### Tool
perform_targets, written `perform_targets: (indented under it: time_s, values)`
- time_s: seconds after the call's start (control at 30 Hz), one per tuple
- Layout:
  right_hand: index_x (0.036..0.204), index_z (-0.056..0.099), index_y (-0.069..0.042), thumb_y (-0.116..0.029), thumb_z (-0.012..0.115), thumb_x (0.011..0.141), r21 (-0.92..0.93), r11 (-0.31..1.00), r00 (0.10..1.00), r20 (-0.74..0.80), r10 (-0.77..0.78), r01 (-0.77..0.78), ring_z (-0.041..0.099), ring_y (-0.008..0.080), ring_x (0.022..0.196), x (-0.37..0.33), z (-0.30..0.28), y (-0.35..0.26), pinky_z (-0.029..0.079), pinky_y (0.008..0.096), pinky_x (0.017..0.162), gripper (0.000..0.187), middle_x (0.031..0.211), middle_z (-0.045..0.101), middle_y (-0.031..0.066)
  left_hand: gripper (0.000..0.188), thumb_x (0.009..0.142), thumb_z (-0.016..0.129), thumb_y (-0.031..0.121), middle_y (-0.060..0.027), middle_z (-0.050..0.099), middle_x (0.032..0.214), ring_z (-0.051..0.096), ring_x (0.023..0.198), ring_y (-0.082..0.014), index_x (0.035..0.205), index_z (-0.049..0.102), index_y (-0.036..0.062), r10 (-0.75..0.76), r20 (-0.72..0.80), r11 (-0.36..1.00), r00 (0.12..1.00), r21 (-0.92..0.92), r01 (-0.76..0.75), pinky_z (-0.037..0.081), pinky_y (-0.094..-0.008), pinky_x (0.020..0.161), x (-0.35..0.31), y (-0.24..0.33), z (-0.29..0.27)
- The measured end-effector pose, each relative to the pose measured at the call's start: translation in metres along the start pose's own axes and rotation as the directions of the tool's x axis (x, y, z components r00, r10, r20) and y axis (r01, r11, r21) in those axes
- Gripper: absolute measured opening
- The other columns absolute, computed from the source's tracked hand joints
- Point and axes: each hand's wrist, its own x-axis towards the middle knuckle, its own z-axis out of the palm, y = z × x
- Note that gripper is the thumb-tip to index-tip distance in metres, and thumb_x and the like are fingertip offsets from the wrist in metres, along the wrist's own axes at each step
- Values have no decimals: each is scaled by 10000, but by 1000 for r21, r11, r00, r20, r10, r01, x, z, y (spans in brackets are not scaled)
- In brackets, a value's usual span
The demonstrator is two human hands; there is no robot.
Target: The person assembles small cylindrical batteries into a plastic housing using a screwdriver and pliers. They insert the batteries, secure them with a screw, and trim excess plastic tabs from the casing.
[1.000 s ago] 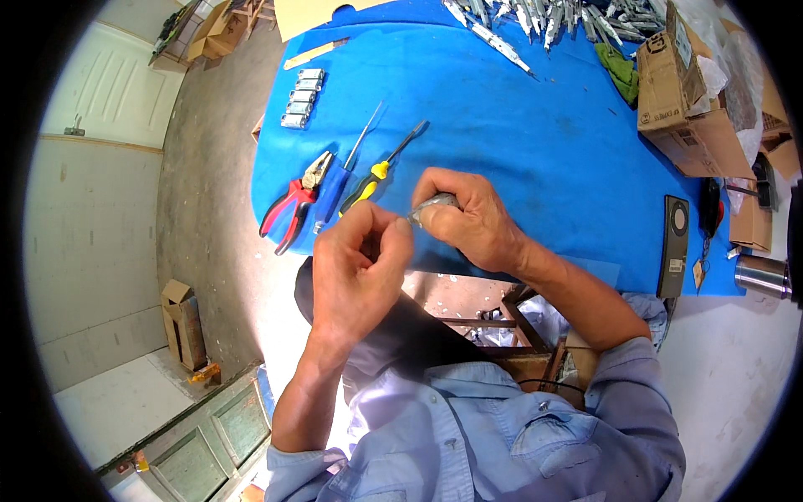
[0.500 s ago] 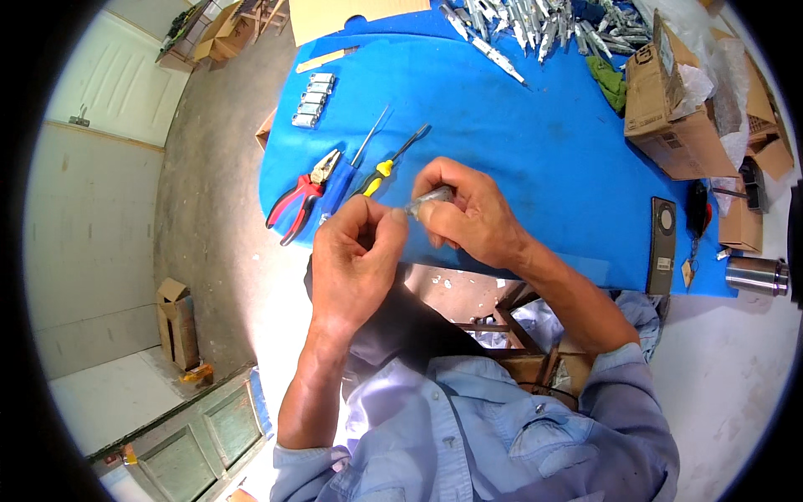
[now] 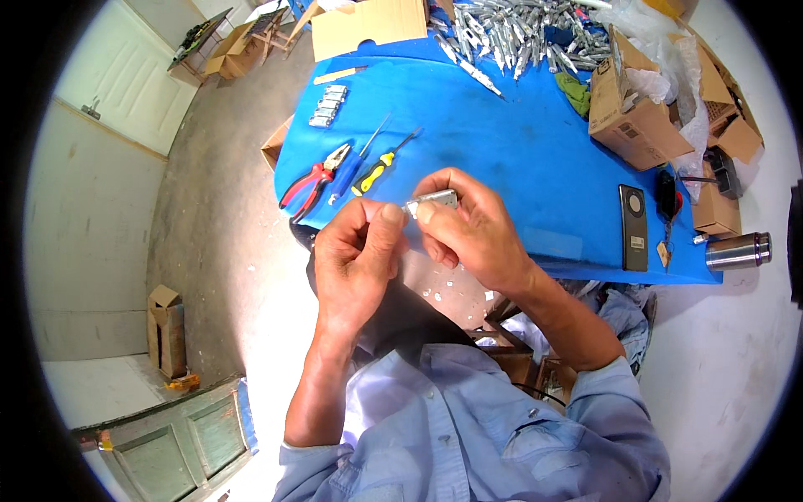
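Just past the table's near edge, my right hand (image 3: 478,224) grips a small silver metal block (image 3: 438,200) between thumb and fingers. My left hand (image 3: 350,259) is pinched closed at the block's left end; what its fingertips hold, if anything, is hidden. Beyond my left hand, on the blue cloth (image 3: 477,134), lie red-and-black pliers (image 3: 316,180), a blue-handled screwdriver (image 3: 346,177) and a yellow-and-black screwdriver (image 3: 373,175). Farther off sits a short row of similar silver blocks (image 3: 328,106), with a pale-handled knife (image 3: 336,76) behind it.
A heap of slim metal parts (image 3: 535,38) covers the far side. To the right stand an open cardboard box (image 3: 631,125), a green cloth (image 3: 574,94), a dark smartphone (image 3: 634,230), keys (image 3: 667,205) and a steel cup (image 3: 739,251). A wooden stool (image 3: 510,339) is under the table.
The view has shifted and turned slightly. In my right hand the metal block now shows more of its flat side. Both hands stay together at it.
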Motion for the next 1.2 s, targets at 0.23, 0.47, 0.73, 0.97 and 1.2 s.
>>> perform_targets:
  time_s: [0.23, 0.47, 0.73, 0.97, 1.2]
  values:
    - [1189, 525, 20, -123, 508, 1028, 50, 999, 992, 124, -27, 21, 498, 73, 623, -25, 16, -2, 418, 253, 559, 216, 749, 525, 20, 261, 1035, 649, 263, -16, 635, 722, 490, 539, -51, 883, 662, 50, 114, 79, 993, 990, 11, -115, 372, -212, 471, -26, 1, -20]
    - [1159, 557, 17, -151, 517, 1036, -64, 998, 978, 208, 14, 0, 531, 77, 660, -32, 32, -8, 442, 248, 583, 212, 802, 585, 32, 205, 1017, 673, 212, -24, 666, 764, 533, 589, -71, 964, 702, 15, 201, 127, 978, 971, 38, -207, 423, -225, 521, -44, 2, -45]
    - [1172, 566, 18, -190, 562, 1043, -110, 994, 953, 302, 9, 25, 582, 78, 677, -32, 34, -4, 474, 242, 589, 245, 846, 622, 39, 125, 981, 709, 128, 0, 639, 760, 540, 638, -62, 939, 706, 10, 278, 104, 949, 955, 124, -289, 439, -223, 558, -54, 2, -56]
    - [1173, 554, 13, -177, 551, 1048, -68, 996, 928, 372, -35, 65, 555, 69, 685, -32, 41, -2, 465, 241, 616, 228, 845, 604, 36, 124, 933, 769, 132, 8, 641, 744, 556, 656, -54, 939, 726, 16, 206, 118, 978, 971, -47, -202, 446, -218, 571, -53, 4, -69]
    - [1187, 549, 2, -192, 562, 1046, -172, 972, 938, 331, -98, 162, 558, 70, 694, -28, 49, 3, 459, 234, 619, 240, 845, 605, 31, 94, 928, 767, 92, 0, 655, 767, 563, 660, -56, 959, 729, 12, 124, 61, 989, 990, -88, -118, 466, -221, 586, -53, -2, -75]
